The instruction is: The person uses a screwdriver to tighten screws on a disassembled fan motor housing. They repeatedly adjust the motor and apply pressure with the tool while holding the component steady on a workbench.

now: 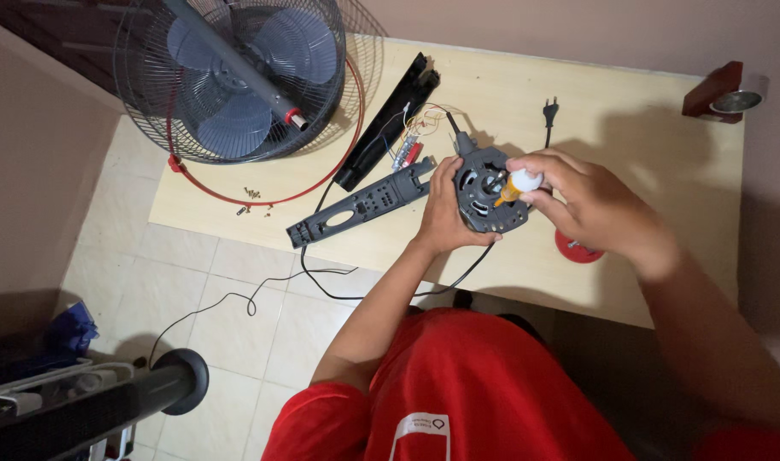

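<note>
1. The fan motor (490, 192) is a dark grey, roughly round casing with slotted openings and a metal shaft at its middle; it sits on the pale wooden surface (646, 128), a little in from the near edge.
2. The left hand (444, 209) curls around the motor's left rim, fingers wrapped on the casing, holding it steady.
3. The right hand (582, 203) is closed in a pinch on a small bottle (520, 183) with a white rounded body and an orange nozzle, tilted so the tip points at the shaft.
4. Left of the motor lies a long grey plastic panel (362, 205) with moulded cut-outs, set at a slant; behind it a glossy black cover (390, 119) runs towards the far edge.
5. Thin coloured wires (417, 128) tangle between the black cover and the motor.
6. A black cord (321, 277) loops off the near edge down to the tiled floor (193, 273); its plug (549, 111) rests on bare surface behind the hands.
7. A wire fan guard with grey blades (236, 77) and a red rim ring (321, 183) fills the far left corner, overhanging the edge; small screws (253, 198) lie beside the ring.
8. A red round cap (578, 248) lies under the right wrist near the front edge.
9. Most open room is on the right half of the surface.
</note>
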